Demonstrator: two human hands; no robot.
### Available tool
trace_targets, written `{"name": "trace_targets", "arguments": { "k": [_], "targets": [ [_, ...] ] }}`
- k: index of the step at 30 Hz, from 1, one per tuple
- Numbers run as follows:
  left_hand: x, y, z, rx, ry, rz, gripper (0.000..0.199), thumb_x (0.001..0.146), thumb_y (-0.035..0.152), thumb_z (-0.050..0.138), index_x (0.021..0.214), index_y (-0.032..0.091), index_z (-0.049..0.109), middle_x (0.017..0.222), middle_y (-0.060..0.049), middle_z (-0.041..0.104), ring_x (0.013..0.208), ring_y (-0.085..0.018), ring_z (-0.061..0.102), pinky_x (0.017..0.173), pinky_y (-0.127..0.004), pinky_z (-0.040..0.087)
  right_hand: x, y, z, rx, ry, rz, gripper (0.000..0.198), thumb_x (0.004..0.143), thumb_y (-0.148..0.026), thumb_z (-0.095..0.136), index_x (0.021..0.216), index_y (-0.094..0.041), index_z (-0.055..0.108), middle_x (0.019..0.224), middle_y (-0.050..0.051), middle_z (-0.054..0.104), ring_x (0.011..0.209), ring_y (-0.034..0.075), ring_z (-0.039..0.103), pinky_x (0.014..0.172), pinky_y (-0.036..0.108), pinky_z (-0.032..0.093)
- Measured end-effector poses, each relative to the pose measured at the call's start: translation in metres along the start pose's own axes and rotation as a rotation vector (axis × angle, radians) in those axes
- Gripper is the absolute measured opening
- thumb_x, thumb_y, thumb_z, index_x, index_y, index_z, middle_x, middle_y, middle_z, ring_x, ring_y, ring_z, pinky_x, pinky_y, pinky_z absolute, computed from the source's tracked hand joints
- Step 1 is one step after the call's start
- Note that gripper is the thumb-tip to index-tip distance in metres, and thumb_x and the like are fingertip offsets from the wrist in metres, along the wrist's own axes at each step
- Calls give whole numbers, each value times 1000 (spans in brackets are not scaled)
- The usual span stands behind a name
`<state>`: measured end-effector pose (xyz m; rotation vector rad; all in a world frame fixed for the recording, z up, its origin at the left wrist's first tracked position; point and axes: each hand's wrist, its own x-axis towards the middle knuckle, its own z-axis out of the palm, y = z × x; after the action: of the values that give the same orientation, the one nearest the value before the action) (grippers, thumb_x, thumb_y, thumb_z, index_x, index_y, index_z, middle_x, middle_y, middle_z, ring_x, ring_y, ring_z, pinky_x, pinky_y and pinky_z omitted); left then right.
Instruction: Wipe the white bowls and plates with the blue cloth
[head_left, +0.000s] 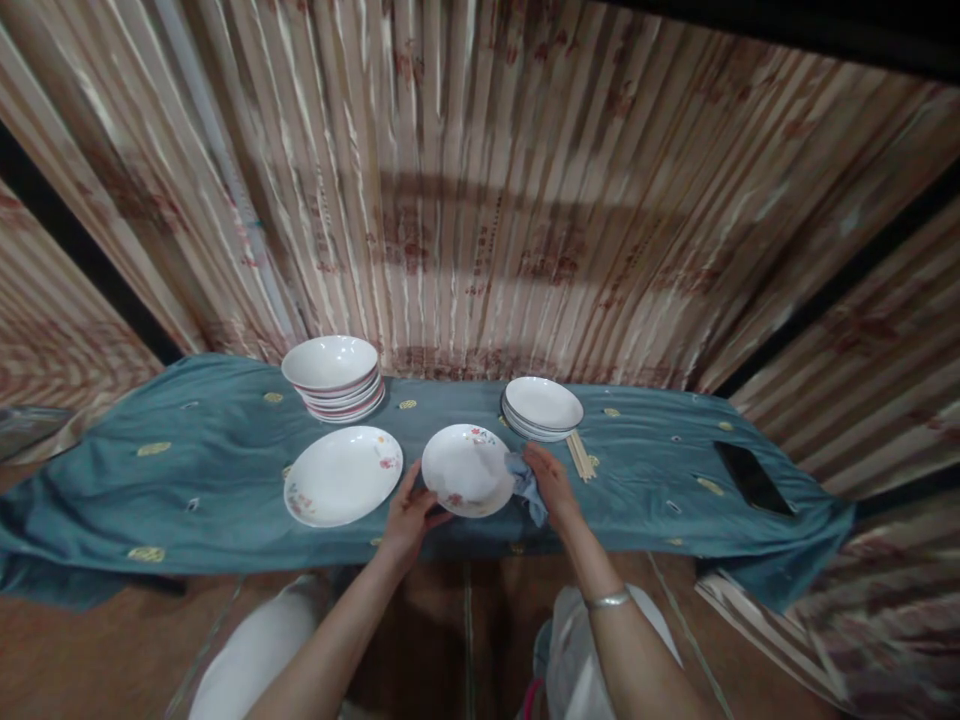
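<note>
A white plate with a floral rim (461, 470) is in front of me, slightly raised toward me. My left hand (411, 515) grips its lower left edge, thumb and fingers at the rim. On the plate's right side, my right hand (551, 485) is closed on a light blue cloth (529, 487), which touches the rim. Left of my left hand lies a larger oval white plate with flowers (341, 480). Just beyond my right hand stands a stack of white plates with dark rims (544, 405), and some wooden chopsticks (580, 456) lie beside it.
A stack of white bowls (331, 365) stands at the back left of the table. On the right lies a black phone (752, 478). A teal patterned cloth (247, 500) covers the narrow table, with a pleated curtain (480, 200) right behind it.
</note>
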<state>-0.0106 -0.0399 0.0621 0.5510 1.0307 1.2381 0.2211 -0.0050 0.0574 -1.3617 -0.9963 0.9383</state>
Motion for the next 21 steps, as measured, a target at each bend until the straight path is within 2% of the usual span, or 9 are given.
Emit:
{"name": "trace_targets", "arguments": {
  "k": [2,4,7,9,12,15,17,19,21],
  "targets": [
    [2,-2,1,-8,1,-4,86,65,14,70,143,20,36,81,-3,70,76,-21,69,67,-40,61,3,1,-2,57,85,30,53,68,-51,66,109,-17,70,120,9,68,115,27,59,100,40,44],
    [4,-2,0,-11,-11,-4,85,66,15,70,143,20,36,81,-3,71,77,-22,69,66,-40,61,3,0,-2,110,114,43,52,69,-47,66,112,-19,69,125,7,65,122,26,54,106,40,38],
    [6,-2,-3,-12,-39,-17,83,68,15,71,144,23,37,86,-4,71,79,-22,70,67,-38,61,2,0,6,99,12,-34,50,70,-40,63,117,-21,66,122,5,67,117,26,58,102,40,42],
    [7,-2,-5,-17,-48,-31,83,69,15,71,144,24,36,87,-4,71,80,-22,70,67,-38,61,2,0,15,-2,-78,-116,50,71,-36,61,118,-19,64,115,7,70,107,25,63,95,39,47],
    [9,-2,-6,-24,-43,-49,82,71,12,69,144,25,36,88,-5,71,79,-21,70,66,-37,61,2,-1,29,-342,-116,-258,45,74,-28,58,117,-16,62,111,10,71,99,24,65,90,38,50],
    [9,-2,-6,-36,-52,-58,80,71,11,67,144,25,37,91,-5,70,78,-21,70,66,-37,61,1,-9,37,-754,-140,-418,42,77,-16,54,118,-17,60,120,10,65,110,22,60,99,37,45],
    [9,-1,-6,-40,-61,-60,80,71,12,68,144,25,37,93,-5,69,79,-21,69,66,-37,61,0,-16,39,-1022,-198,-497,34,79,-11,52,112,-15,64,124,13,63,116,23,56,102,36,42],
    [9,0,-6,-37,-68,-63,81,71,12,68,144,25,36,93,-6,69,81,-21,69,67,-38,61,-2,-22,40,-1258,-282,-524,26,83,-9,49,101,-12,67,117,17,65,113,25,57,100,36,42],
    [8,0,-7,-33,-75,-67,82,71,12,69,144,25,36,95,-6,68,82,-21,68,68,-39,61,-2,-25,42,-1428,-358,-498,27,86,-7,44,96,-11,68,107,17,68,107,25,60,95,34,45]
  ]
}}
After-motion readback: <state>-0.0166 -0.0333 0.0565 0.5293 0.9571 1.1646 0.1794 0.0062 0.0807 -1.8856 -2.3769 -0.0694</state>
